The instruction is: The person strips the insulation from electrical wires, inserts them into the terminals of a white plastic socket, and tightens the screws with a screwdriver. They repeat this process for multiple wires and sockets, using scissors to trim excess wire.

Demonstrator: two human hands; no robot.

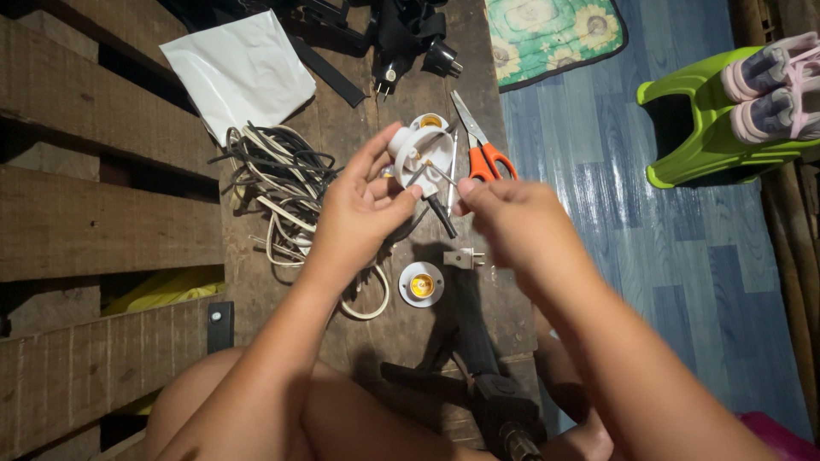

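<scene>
My left hand (pixel 363 209) holds a round white lamp socket (pixel 421 147) up over the wooden surface, fingers around its rim. My right hand (pixel 504 213) pinches a thin wire end (pixel 437 177) that runs to the socket's back; a dark insulated wire (pixel 442 218) hangs down between the hands. A second white lamp socket (pixel 421 284) with a brass centre lies flat below the hands. Beside it lies a small grey plug (pixel 461 258).
Orange-handled scissors (pixel 480 147) lie right of the held socket. A tangle of black and white cables (pixel 278 183) and a white sheet (pixel 239 70) lie to the left. Black plugs (pixel 414 43) sit at the top. A green plastic stool (pixel 709 119) with shoes stands on the blue floor.
</scene>
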